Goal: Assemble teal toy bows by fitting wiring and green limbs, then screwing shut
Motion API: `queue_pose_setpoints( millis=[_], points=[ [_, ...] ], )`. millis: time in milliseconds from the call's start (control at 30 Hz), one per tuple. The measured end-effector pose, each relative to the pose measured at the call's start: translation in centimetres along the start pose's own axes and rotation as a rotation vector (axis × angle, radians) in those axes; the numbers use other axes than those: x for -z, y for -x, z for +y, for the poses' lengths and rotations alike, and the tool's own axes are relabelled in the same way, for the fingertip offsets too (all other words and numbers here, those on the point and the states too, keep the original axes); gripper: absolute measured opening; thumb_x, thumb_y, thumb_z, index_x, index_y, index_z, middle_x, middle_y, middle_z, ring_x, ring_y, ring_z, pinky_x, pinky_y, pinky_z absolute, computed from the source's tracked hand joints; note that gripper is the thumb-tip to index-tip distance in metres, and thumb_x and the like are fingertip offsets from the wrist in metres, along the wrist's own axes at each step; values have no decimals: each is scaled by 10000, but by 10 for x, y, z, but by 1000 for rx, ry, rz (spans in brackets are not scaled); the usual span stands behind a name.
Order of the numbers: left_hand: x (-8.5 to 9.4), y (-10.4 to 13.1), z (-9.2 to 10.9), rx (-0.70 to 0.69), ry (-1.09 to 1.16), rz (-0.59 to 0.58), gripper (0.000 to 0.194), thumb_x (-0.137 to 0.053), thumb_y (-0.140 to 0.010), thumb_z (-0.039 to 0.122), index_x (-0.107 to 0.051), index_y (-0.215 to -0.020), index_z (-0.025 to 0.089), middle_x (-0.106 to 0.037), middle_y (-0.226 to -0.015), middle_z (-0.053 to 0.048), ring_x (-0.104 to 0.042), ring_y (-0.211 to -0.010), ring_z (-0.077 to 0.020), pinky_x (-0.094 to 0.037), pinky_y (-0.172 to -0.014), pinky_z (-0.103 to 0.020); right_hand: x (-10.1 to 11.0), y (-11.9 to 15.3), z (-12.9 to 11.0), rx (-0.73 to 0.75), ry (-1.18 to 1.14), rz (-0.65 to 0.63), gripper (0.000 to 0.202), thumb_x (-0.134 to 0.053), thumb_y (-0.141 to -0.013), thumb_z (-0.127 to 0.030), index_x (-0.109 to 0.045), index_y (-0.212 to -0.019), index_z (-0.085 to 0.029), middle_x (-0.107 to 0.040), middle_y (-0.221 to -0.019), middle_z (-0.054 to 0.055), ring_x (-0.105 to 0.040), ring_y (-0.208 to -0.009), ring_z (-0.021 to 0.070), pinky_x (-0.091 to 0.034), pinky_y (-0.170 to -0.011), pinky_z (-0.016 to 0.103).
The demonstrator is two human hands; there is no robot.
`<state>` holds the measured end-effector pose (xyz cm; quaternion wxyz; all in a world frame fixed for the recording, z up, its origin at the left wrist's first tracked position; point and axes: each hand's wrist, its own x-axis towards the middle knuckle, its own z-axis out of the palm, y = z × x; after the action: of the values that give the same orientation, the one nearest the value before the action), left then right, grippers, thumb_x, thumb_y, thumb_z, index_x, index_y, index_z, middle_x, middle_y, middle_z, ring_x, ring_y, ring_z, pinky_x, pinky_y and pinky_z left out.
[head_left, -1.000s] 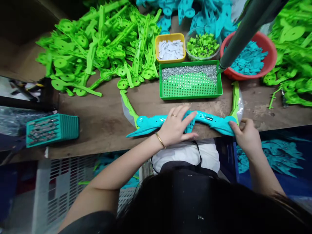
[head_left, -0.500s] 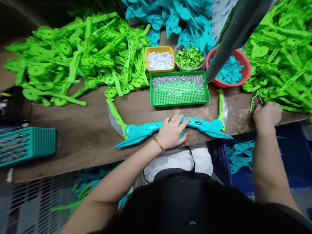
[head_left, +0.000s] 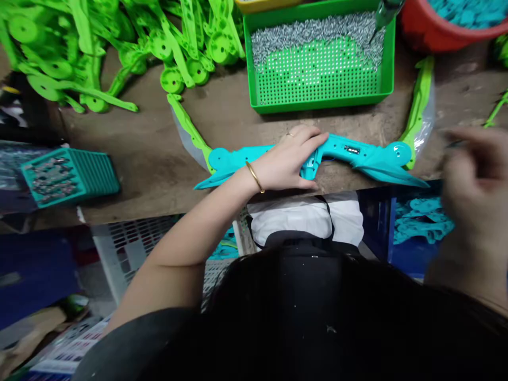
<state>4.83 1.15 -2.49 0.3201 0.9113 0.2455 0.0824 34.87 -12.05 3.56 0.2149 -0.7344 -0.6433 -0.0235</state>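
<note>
A blue plastic toy bow (head_left: pixel 369 153) with green limbs lies across the bench. Over its middle grip rests my left hand (head_left: pixel 291 156), fingers curled round the blue body. Green limbs with clear film (head_left: pixel 423 116) angle away from both ends. My right hand (head_left: pixel 476 174) is in the air to the right of the bow, blurred and with curled fingers. Something small and dark shows at its fingertips, too smeared to name. Behind the bow stands a green tray (head_left: pixel 321 100) of small screws, with a screwdriver tip (head_left: pixel 377 29) above them.
Green plastic parts (head_left: pixel 159 47) are heaped at the back left. At the back right is a red bowl (head_left: pixel 440 32) of blue pieces. A teal basket (head_left: pixel 95 174) of metal parts stands on the left. Below the bench edge, a blue bin (head_left: pixel 389 222) holds blue parts.
My right hand has come away from the green parts on the right, back toward my body. The left stays on the bow. The view has tilted down and closer to the bench.
</note>
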Motion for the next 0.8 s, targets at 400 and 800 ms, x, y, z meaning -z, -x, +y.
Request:
queue_pose_setpoints(
  millis=[400, 800],
  points=[
    [6, -5, -6, -40, 74, 18, 949, -785, -616, 667, -527, -1376, 161, -509, -1421, -162, -460, -1345, -390, -340, -1155, -547, -40, 9, -41, 241, -13, -221, 354, -497, -956, -430, -763, -1052, -217, -725, -840, 64, -631, -751, 154, -373, -637, 271],
    [8, -6, -6, -50, 54, 29, 890, -778, -623, 637, -570, -1347, 165, -533, -1421, -159, -475, -1341, -387, -354, -1140, -536, -41, 13, -47, 257, 112, -259, 395, -422, -976, -457, -750, -1057, -252, -705, -863, 53, -623, -819, 173, -241, -577, 286]
  ],
)
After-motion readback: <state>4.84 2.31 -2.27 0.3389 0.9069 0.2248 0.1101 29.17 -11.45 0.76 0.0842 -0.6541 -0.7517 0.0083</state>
